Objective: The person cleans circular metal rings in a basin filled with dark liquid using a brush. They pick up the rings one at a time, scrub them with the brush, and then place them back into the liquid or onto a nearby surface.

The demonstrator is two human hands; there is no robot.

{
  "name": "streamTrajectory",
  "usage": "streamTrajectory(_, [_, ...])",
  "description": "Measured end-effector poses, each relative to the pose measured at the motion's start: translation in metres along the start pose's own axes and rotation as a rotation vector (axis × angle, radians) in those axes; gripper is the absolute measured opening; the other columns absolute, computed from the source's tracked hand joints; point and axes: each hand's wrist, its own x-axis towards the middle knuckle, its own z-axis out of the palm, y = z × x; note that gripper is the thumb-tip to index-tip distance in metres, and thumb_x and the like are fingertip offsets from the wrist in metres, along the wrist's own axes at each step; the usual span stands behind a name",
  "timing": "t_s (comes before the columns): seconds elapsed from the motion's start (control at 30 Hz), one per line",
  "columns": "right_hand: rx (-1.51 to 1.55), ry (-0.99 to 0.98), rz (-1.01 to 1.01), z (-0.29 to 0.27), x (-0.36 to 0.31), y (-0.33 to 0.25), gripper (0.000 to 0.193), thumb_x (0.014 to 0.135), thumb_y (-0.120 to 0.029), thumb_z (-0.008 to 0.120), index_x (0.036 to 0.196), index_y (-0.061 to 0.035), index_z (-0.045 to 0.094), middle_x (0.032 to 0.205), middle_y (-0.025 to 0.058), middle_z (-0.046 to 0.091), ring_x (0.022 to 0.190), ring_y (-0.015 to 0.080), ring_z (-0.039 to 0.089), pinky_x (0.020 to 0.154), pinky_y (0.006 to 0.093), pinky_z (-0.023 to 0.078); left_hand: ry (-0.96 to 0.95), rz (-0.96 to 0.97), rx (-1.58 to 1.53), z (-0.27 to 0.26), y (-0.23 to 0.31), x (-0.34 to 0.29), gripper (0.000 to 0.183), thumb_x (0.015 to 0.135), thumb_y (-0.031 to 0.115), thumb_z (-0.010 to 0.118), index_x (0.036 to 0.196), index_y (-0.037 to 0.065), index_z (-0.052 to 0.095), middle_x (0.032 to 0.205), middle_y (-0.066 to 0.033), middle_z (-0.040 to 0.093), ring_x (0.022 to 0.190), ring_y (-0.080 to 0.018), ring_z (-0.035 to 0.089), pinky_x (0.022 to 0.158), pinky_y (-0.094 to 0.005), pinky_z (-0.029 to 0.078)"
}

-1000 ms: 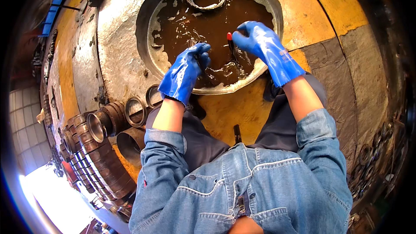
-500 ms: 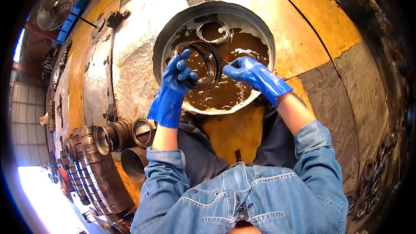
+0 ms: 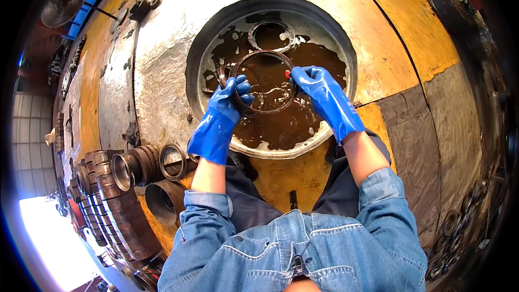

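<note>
Both my hands wear blue rubber gloves above a round basin [image 3: 201, 40] of dark brown liquid. My left hand [image 3: 227, 100] is closed around several thin dark metal rings; some [image 3: 222, 73] lean to the left of its fingers. One large thin ring [image 3: 265, 52] stands apart from these, stretching across to my right hand [image 3: 319, 89]. There my right thumb and fingers pinch, at the ring's right edge; a small red thing [image 3: 287, 74] shows at the fingertips, its kind unclear. A thicker ring [image 3: 251, 38] lies in the liquid at the far side, foam around it.
Wide metal cylinders [image 3: 162, 203] and stacked rings [image 3: 127, 221] stand on the floor at the left. More rings [image 3: 451, 224] lie at the right edge. A fan [image 3: 65, 1] is at the far left. Yellow and grey plates [image 3: 378, 32] cover the floor.
The rings in my left hand have spread apart, one now standing separate between both hands. My right hand has moved slightly right and meets that ring's edge. The view has shifted a little.
</note>
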Motion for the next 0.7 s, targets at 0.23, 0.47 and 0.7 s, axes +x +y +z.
streamTrajectory(0.23, [-0.148, 0.049, -0.044, 0.003, 0.027, -0.002, 0.040, 0.097, -0.039, 0.071, 0.108, -0.0022, 0.080, 0.090, 0.0001, 0.073, 0.080, 0.0082, 0.061, 0.074, 0.0282, 0.050, 0.237, 0.115, 0.256, -0.002, -0.004, 0.000, 0.039, 0.103, 0.020, 0.068, 0.132, -0.003, 0.058, 0.109, -0.0129, 0.067, 0.088, -0.0235, 0.062, 0.081, -0.0373, 0.055])
streamTrajectory(0.47, [0.544, -0.057, 0.087, -0.002, 0.032, 0.000, 0.029, 0.101, -0.020, 0.070, 0.119, 0.0020, 0.072, 0.110, 0.0161, 0.078, 0.091, 0.0209, 0.074, 0.089, 0.0344, 0.060, 0.021, 0.042, 0.011, 0.002, -0.001, 0.002, 0.041, 0.106, 0.028, 0.063, 0.129, -0.006, 0.060, 0.100, -0.0143, 0.069, 0.088, -0.0245, 0.066, 0.081, -0.0392, 0.057])
streamTrajectory(0.7, [0.276, 0.008, -0.038, -0.009, 0.031, 0.005, 0.024, 0.100, -0.020, 0.071, 0.114, -0.0013, 0.075, 0.105, 0.0117, 0.079, 0.089, 0.0169, 0.074, 0.085, 0.0301, 0.057, 0.097, 0.068, 0.140, 0.016, -0.007, -0.004, 0.040, 0.106, 0.028, 0.063, 0.129, -0.005, 0.060, 0.109, -0.0141, 0.068, 0.094, -0.0255, 0.067, 0.084, -0.0414, 0.057])
